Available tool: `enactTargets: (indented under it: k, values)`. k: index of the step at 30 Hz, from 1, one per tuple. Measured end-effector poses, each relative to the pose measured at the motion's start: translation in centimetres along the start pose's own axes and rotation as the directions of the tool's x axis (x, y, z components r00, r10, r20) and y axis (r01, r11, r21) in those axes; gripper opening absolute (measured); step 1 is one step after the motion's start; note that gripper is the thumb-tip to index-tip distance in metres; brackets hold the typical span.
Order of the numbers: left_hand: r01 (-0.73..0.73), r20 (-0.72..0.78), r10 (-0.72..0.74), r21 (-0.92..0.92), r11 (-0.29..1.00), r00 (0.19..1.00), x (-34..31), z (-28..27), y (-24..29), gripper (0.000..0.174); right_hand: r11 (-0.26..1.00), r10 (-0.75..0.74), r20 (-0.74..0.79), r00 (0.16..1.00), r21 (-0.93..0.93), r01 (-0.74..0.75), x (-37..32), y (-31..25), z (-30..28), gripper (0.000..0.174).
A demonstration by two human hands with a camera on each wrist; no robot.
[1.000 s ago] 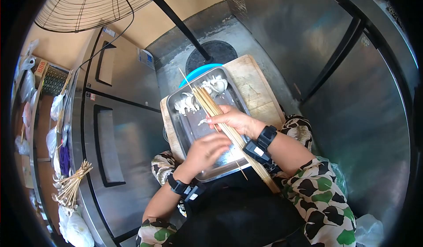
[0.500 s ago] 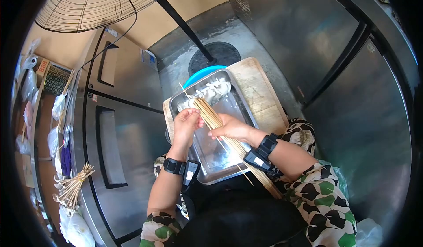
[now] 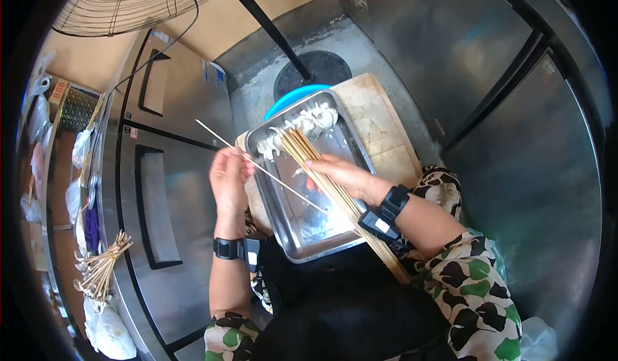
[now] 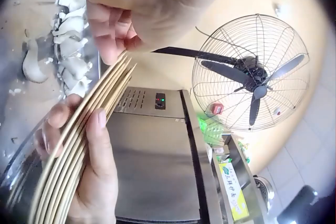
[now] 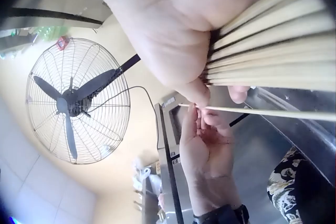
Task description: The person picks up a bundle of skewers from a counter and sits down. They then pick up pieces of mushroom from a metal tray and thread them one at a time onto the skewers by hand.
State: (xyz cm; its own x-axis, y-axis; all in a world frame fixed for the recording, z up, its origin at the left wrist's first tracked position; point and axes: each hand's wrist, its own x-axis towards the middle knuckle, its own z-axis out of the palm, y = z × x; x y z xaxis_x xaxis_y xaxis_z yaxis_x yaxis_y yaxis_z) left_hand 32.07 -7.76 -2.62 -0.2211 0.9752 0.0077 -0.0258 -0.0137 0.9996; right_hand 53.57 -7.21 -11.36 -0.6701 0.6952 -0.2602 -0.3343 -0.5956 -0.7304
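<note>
In the head view my left hand [image 3: 228, 177] pinches a single wooden skewer [image 3: 283, 184] just left of the tray. The skewer slants down across the tray, its far end beyond my fingers. My right hand [image 3: 341, 175] grips a thick bundle of skewers [image 3: 328, 187] over the tray, the thumb laid along it; the right wrist view shows the bundle [image 5: 278, 45] close up. White, soft-looking pieces [image 3: 309, 123] sit in a row at the far end of the metal tray [image 3: 368, 158]. A loose white piece [image 4: 34, 64] lies apart on the tray floor.
The tray rests on a wooden board [image 3: 386, 123], with a blue basin rim [image 3: 299, 92] behind it. Steel cabinets [image 3: 174, 193] stand on both sides. A fan [image 4: 257, 77] stands ahead on a black base [image 3: 322, 68]. More sticks [image 3: 106, 267], tied together, hang at left.
My left hand has gone from over the tray to the bundle, then out left, drawing one skewer away. My right hand keeps its grip on the bundle.
</note>
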Motion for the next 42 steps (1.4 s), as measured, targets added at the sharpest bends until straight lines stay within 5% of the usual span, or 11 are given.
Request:
enactTargets:
  k: [10, 23, 42]
  values:
    - [-0.340, -0.044, 0.340, -0.011, 0.940, 0.939, -0.3, 0.6, 6.1, 0.007, 0.990, 0.028, 0.074, 0.997, 0.137, -0.038, 0.6, 0.8, -0.8, 0.021]
    - [-0.511, 0.050, 0.509, 0.120, 0.851, 0.859, -1.2, 2.8, 9.6, 0.008, 0.971, -0.013, 0.117, 0.993, 0.239, -0.015, 0.5, 0.7, -0.9, 0.027]
    - [-0.420, 0.178, 0.390, 0.191, 0.887, 0.904, -0.6, 5.8, 8.1, 0.005, 0.983, -0.001, 0.043, 0.999, 0.183, -0.007, 0.2, 0.6, -0.6, 0.028]
